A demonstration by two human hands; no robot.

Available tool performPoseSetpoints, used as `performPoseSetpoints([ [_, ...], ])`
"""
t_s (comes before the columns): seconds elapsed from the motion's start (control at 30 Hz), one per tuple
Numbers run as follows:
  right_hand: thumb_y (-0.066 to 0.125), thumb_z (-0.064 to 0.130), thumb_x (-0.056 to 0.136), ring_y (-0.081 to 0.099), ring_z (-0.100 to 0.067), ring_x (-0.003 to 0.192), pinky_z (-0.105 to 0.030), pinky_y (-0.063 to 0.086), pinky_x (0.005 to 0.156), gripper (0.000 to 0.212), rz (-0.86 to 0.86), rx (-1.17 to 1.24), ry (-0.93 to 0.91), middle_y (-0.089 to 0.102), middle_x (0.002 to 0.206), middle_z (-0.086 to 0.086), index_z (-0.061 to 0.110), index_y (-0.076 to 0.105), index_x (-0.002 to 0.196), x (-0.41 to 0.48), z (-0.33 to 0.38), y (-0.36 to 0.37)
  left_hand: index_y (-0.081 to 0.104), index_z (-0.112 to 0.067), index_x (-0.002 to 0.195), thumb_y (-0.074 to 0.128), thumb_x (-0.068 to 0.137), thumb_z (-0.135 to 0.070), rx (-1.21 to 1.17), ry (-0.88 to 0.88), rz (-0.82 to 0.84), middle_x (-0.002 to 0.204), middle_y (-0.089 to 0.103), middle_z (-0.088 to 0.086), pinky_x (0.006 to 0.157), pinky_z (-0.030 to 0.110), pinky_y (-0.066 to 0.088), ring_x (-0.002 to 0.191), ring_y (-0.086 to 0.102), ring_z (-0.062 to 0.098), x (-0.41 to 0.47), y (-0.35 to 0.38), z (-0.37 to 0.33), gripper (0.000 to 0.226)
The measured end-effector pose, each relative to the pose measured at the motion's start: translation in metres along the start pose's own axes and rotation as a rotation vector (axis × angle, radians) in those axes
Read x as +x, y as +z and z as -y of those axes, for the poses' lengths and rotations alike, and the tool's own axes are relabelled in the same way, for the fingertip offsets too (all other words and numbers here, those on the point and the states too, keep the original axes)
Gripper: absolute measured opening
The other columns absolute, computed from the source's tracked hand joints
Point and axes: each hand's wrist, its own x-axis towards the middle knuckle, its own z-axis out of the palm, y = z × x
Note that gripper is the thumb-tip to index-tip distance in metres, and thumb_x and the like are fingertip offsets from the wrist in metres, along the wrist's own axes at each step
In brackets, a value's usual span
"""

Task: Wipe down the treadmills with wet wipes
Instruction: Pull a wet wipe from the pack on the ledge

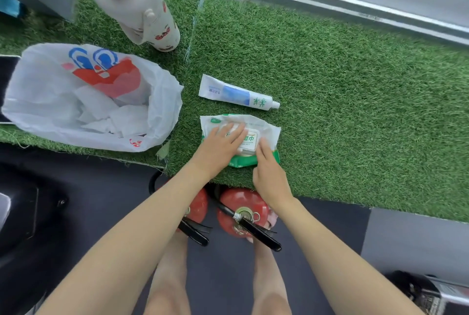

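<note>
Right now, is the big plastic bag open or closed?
Open. The plastic bag lies on the turf with its mouth gaping, and crumpled white sheets show inside.

One view only — a wide-angle camera on the person's head, tilted steeply down and forward. It sits close above the artificial turf [342,91], with the left hand [223,147] and right hand [269,175] mid-frame — straight lines bow near the edges.

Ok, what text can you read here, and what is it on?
"湿巾": lid label of the wet wipes pack, partly covered by the left hand.
Tube: green characters and small print, too blurred to read.
Plastic bag: red and blue logos, no legible words.
</note>
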Motion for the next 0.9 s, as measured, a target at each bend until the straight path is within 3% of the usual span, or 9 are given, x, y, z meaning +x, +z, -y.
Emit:
performPoseSetpoints([
  [0.07,0.042,0.002,0.092,0.057,-0.027,0.108,-0.028,0.043,0.067,0.065,-0.002,-0.021,-0.011,0.005,0.162,0.0,0.004,0.017,0.152,0.0,-0.001,0.002,0.059,-0.005,0.127,0.033,0.091,-0.019,-0.141,0.042,-0.047,0.13,0.06,0.013,0.084,0.044,0.054,0.113,0.06,0.035,0.003,-0.015,0.002,0.046],
  [0.17,0.043,0.0,0.09,0.056,-0.028,0.11,-0.025,0.038,0.068,0.066,-0.021,0.003,-0.024,0.006,0.162,-0.003,0.002,0.018,0.152,0.0,-0.002,0.004,0.06,-0.013,0.108,0.034,0.101,-0.023,-0.283,-0.079,-0.029,0.109,0.063,0.007,0.08,0.042,0.05,0.103,0.058,0.03,0.017,-0.04,0.003,0.029],
  [0.3,0.045,-0.008,0.084,0.05,-0.031,0.122,-0.036,0.047,0.083,0.072,-0.09,0.047,-0.087,0.017,0.16,-0.011,0.006,0.023,0.151,-0.005,0.0,0.003,0.059,-0.01,0.107,0.047,0.1,-0.033,-0.52,-0.622,-0.309,0.104,0.052,0.003,0.069,0.029,0.041,0.089,0.05,0.018,0.033,-0.052,-0.006,0.027],
  [0.37,0.048,-0.014,0.077,0.053,-0.035,0.113,-0.041,0.049,0.083,0.077,-0.135,0.024,-0.16,0.025,0.156,-0.018,0.005,0.029,0.149,-0.004,0.0,0.002,0.049,-0.013,0.102,0.052,0.098,-0.03,-0.647,-0.904,-0.415,0.099,0.044,0.001,0.062,0.026,0.038,0.077,0.047,0.014,0.031,-0.056,-0.012,0.018],
  [0.43,0.048,-0.015,0.075,0.054,-0.035,0.099,-0.04,0.047,0.075,0.079,-0.133,-0.014,-0.186,0.026,0.155,-0.02,0.005,0.029,0.149,0.001,0.0,0.0,0.039,-0.015,0.092,0.052,0.098,-0.022,-0.75,-0.99,-0.431,0.091,0.045,0.0,0.061,0.028,0.034,0.067,0.042,0.013,0.024,-0.053,-0.015,0.016],
  [0.53,0.046,-0.011,0.08,0.049,-0.031,0.094,-0.035,0.039,0.07,0.08,-0.123,-0.041,-0.167,0.019,0.159,-0.014,0.009,0.019,0.153,0.01,0.003,-0.004,0.043,-0.013,0.089,0.051,0.097,-0.014,-0.692,-0.814,-0.339,0.087,0.051,0.005,0.062,0.033,0.036,0.071,0.049,0.021,0.004,-0.037,-0.019,0.011],
  [0.67,0.039,-0.006,0.087,0.042,-0.032,0.114,-0.038,0.041,0.085,0.073,-0.088,0.011,-0.098,0.015,0.16,-0.007,0.011,0.015,0.154,0.02,0.009,-0.009,0.062,-0.005,0.088,0.061,0.09,-0.011,-0.475,-0.47,-0.209,0.09,0.056,0.007,0.059,0.034,0.042,0.087,0.054,0.024,-0.008,-0.019,-0.021,0.006],
  [0.8,0.038,-0.006,0.086,0.035,-0.028,0.126,-0.038,0.039,0.096,0.075,-0.024,0.108,-0.032,0.013,0.161,-0.001,0.016,0.016,0.154,0.023,0.011,-0.011,0.059,-0.005,0.066,0.072,0.07,0.004,-0.328,-0.305,-0.096,0.07,0.051,0.009,0.045,0.029,0.027,0.071,0.055,0.03,0.001,-0.018,-0.025,0.016],
  [0.9,0.036,-0.01,0.083,0.032,-0.028,0.129,-0.039,0.036,0.102,0.078,0.005,0.157,-0.044,0.01,0.162,0.0,0.015,0.014,0.154,0.021,0.009,-0.012,0.061,-0.007,0.06,0.064,0.061,0.009,-0.184,-0.269,0.016,0.06,0.054,0.008,0.045,0.029,0.028,0.065,0.058,0.029,0.009,-0.026,-0.029,0.016],
])
